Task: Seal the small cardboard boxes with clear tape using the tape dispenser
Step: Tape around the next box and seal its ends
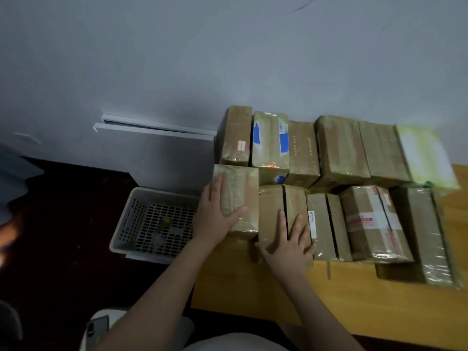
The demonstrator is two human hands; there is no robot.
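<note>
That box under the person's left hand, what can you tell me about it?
The box is brown cardboard, oblong, wrapped in shiny clear tape that wrinkles at its near end. It lies flat at the left edge of the wooden table, long side pointing to the wall. The left hand rests on its near left corner, thumb across the top.

Blurred, washed out at far right — pale box (428,158); cut by right edge — counter (354,312).
</note>
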